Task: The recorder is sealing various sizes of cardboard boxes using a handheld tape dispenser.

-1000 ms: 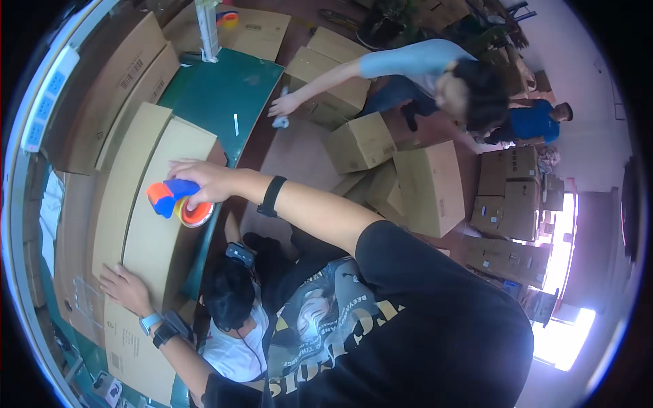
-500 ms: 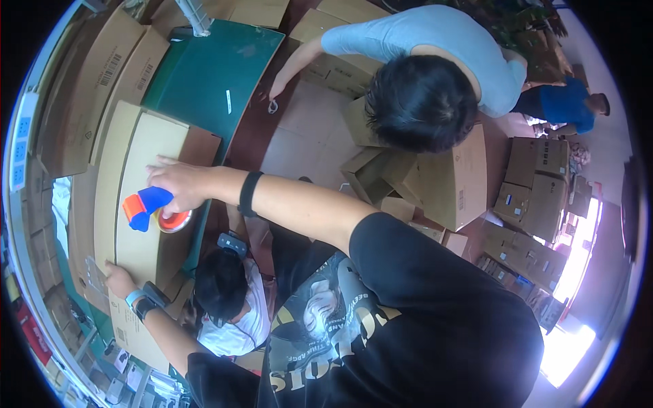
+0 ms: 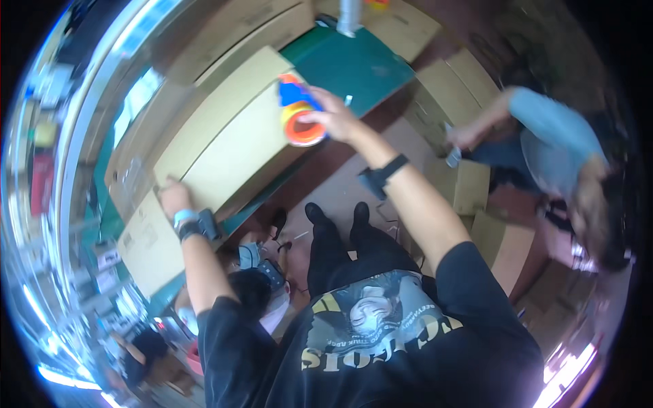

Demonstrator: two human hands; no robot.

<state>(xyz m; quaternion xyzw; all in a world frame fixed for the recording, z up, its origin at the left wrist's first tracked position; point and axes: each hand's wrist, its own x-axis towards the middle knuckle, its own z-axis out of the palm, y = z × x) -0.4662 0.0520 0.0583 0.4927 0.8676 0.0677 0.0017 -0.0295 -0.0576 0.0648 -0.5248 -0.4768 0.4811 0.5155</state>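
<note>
My right hand (image 3: 338, 119) is closed on a blue and orange tape gun (image 3: 296, 98) with a tape roll on it. It holds the tape gun over the right end of a long brown carton (image 3: 235, 146), whose two top flaps lie closed with a seam between them. At the near left end of the carton, my left hand (image 3: 175, 196) rests on the edge with its fingers stretched onto the cardboard. Motion blur softens the fingertips, and the tape's free end cannot be made out.
A green table (image 3: 347, 64) extends beyond the carton. Other cartons (image 3: 252, 30) stand behind it. A crouching person (image 3: 248, 292) is low beside my left arm. Another person in a light blue top (image 3: 554, 126) bends at the right, near open boxes (image 3: 500, 251).
The view has swung round. My right hand has carried the tape gun from above the carton's middle to its far right end. My left hand stays at the carton's near end.
</note>
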